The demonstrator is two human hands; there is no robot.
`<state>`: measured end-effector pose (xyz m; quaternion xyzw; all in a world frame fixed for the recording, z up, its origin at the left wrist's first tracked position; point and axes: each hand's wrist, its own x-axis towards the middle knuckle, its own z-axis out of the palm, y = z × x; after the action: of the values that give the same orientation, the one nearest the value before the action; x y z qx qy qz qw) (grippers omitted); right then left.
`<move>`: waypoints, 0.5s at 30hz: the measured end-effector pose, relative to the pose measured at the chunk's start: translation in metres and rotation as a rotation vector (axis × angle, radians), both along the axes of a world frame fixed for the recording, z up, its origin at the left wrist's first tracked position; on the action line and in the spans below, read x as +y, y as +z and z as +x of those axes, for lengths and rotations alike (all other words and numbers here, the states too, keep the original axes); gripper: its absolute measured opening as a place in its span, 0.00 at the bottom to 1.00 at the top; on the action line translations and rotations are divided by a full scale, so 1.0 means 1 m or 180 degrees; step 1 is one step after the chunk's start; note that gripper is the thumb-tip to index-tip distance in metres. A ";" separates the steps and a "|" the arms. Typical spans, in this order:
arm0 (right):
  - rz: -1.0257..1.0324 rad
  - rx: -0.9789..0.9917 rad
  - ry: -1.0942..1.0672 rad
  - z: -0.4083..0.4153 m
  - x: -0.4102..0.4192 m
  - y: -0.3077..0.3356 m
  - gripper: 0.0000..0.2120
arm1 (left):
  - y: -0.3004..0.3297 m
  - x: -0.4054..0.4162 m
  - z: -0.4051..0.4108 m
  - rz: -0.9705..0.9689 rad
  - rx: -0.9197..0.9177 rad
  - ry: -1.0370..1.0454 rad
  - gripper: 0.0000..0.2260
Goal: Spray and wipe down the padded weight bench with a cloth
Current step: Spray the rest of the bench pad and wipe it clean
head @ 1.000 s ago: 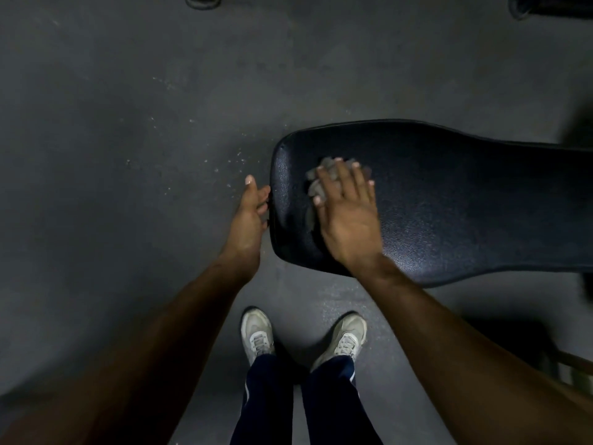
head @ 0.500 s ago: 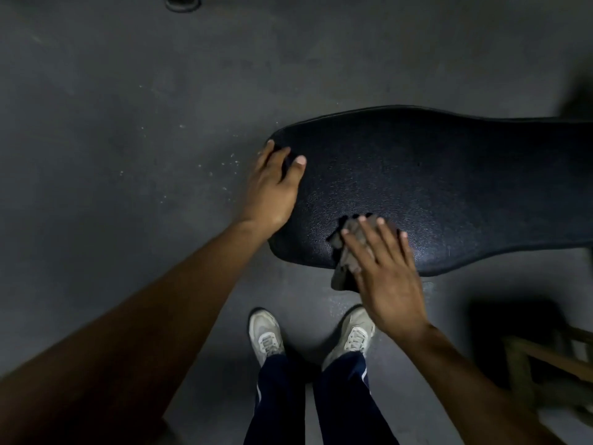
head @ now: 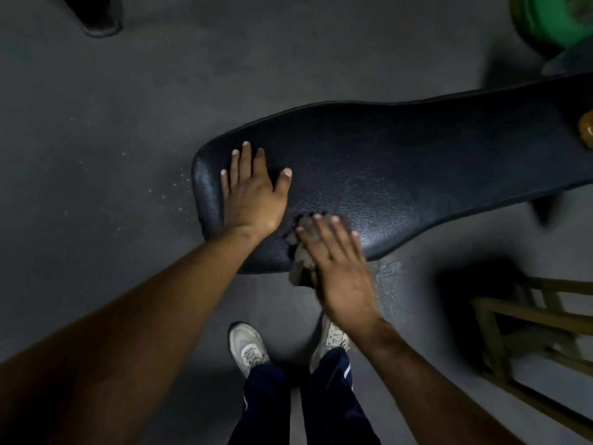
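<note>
The black padded bench (head: 401,168) runs from the centre of the view to the right edge, its wide rounded end towards me. My left hand (head: 252,191) lies flat on that end, fingers spread, holding nothing. My right hand (head: 337,271) presses a grey cloth (head: 300,252) against the near edge of the pad, partly over the rim. Most of the cloth is hidden under my palm and fingers. No spray bottle is clearly in view.
Grey concrete floor (head: 112,139) surrounds the bench, with pale specks left of the pad. A wooden frame (head: 526,322) stands at the right, a green weight plate (head: 552,17) at top right, an orange object (head: 586,128) on the bench's far end. My shoes (head: 250,348) are below.
My left hand moved from the bench's end rim onto the pad top and spread flat. My right hand with the cloth came down from the pad's end to its near edge.
</note>
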<state>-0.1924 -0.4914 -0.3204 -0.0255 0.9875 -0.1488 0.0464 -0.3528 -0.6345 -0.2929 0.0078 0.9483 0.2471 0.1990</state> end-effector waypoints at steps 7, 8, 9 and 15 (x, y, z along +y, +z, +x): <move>-0.0342 -0.0178 -0.1331 -0.032 0.098 0.003 0.24 | -0.005 0.051 0.023 0.0024 0.0255 -0.0411 0.32; -0.0328 -0.0191 -0.1378 -0.041 0.097 0.003 0.24 | -0.005 0.057 0.024 0.0047 0.0237 -0.0443 0.32; -0.0307 -0.0183 -0.1345 -0.047 0.094 0.004 0.25 | -0.005 0.062 0.024 0.0071 0.0216 -0.0465 0.32; -0.0222 -0.0036 -0.0282 -0.020 0.082 0.005 0.28 | 0.000 0.093 0.024 0.0091 0.0192 -0.0633 0.31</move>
<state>-0.2128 -0.4095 -0.3150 0.0174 0.9816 -0.1851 0.0445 -0.3289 -0.5418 -0.2925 0.1122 0.9448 0.2393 0.1938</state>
